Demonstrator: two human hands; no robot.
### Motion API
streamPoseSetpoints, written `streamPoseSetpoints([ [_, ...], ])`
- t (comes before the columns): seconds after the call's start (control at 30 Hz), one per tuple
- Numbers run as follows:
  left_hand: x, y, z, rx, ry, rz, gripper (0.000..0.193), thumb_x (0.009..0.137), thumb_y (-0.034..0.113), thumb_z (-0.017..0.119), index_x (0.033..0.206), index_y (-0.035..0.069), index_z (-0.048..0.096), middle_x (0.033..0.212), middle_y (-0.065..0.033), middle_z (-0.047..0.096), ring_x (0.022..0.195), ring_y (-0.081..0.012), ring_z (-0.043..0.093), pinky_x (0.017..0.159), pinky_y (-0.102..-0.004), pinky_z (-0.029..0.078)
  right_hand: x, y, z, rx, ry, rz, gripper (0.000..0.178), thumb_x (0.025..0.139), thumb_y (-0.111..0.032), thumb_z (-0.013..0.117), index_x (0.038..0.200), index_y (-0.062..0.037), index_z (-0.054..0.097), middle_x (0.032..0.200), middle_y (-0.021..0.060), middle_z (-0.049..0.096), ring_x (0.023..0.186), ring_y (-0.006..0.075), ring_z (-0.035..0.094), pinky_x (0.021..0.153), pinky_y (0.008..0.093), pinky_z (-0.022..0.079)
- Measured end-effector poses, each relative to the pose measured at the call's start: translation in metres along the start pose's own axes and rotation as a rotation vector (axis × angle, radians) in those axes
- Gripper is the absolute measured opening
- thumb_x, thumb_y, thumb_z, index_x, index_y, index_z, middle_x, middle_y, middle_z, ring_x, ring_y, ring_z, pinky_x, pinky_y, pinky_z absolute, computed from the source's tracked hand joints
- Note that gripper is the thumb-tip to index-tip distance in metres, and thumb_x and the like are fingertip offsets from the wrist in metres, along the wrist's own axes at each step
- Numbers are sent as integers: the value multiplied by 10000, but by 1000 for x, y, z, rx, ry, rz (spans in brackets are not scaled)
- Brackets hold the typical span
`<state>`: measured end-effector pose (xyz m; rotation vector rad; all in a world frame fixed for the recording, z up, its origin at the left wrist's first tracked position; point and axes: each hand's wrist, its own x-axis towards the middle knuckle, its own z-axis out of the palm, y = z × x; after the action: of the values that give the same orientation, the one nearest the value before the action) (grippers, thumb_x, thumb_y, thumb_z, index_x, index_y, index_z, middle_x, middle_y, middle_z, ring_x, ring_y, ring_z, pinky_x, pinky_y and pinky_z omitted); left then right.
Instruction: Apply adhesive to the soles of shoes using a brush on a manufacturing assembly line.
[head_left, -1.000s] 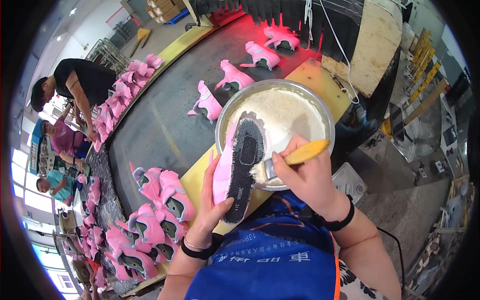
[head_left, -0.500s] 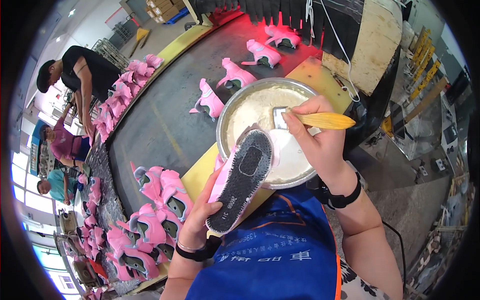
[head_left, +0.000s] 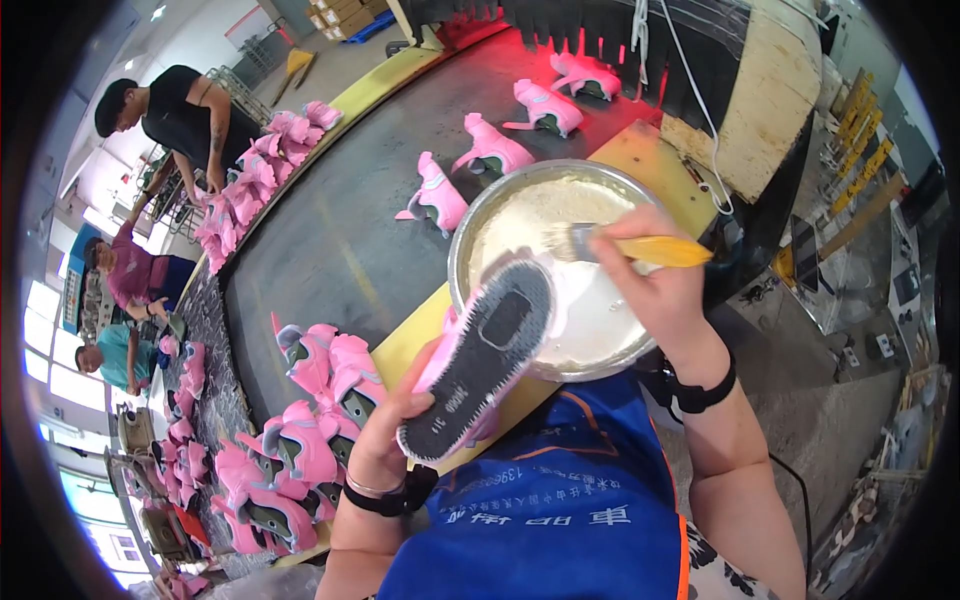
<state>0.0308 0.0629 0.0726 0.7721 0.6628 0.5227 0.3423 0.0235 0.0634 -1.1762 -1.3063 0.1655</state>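
Workshop: a long dark belt (head_left: 320,235) with a yellow edge crosses the room, and a co-worker in a black top (head_left: 180,108) bends over pink pieces on its far side.
On the belt: four pink uppers (head_left: 495,148) stand in a spaced row under reddish light, and a heap of pink uppers (head_left: 298,450) lies at the near left.
Metal bowl: this wide bowl (head_left: 456,268) of creamy paste sits in front of the person, close to the blue apron (head_left: 540,500).
Shoe upper: the pink shoe upper (head_left: 478,358) is held up, its dark, white-stitched underside facing the camera, partly over the bowl's near-left rim.
Long axis: slanted, the broader end pointing up and right over the paste, the narrower end down and left toward the apron.
Left hand: this hand (head_left: 385,425) grips the upper along its left side, near the narrower end.
Right hand: this hand (head_left: 655,285) pinches the brush (head_left: 660,250) near its metal band; yellow handle to the right, bristles left over the bowl, too blurred to tell whether they touch paste.
Since one second ago: the brush has left the underside's edge for the bowl, and the upper, then nearly upright, leans further right.
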Motion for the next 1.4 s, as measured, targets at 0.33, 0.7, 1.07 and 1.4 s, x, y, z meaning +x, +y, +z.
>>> streamPoseSetpoints([
  [0.33, 134, 54, -147, 53, 471, 197, 574, 913, 538, 552, 1257, 82, 606, 1088, -148, 691, 899, -279, 686, 690, -451, 549, -82, 55, 7, 17, 311, 443, 140, 911, -47, 743, 880, -20, 609, 787, 15, 624, 668, 65, 576, 592, 219, 452],
  [0.7, 254, 28, -239, 1031, 846, 177, 989, 826, 446, 788, 1592, 164, 230, 1323, -270, 614, 1128, -421, 657, 926, -481, 550, -87, 59, 12, -184, 263, 346, 137, 915, -62, 731, 879, -14, 608, 750, 31, 612, 667, 89, 584, 595, 241, 463],
  [1.07, 190, 93, -230, 1891, 1138, -537, 775, 867, 519, 674, 1508, 122, 492, 1556, -264, 410, 1412, -563, 359, 1094, -665, 371, -92, 59, 11, -78, 217, 391, 114, 982, -41, 642, 930, -1, 550, 820, 35, 586, 714, 83, 541, 630, 243, 454],
  [1.4, 93, 121, -268, 1679, 921, -1315, 915, 802, 597, 755, 1567, 247, 395, 1674, -239, 75, 1332, -609, 425, 977, -612, 530, -98, 66, 8, -118, 192, 369, 105, 988, -45, 637, 951, 11, 557, 860, 51, 585, 761, 95, 546, 674, 243, 470],
])
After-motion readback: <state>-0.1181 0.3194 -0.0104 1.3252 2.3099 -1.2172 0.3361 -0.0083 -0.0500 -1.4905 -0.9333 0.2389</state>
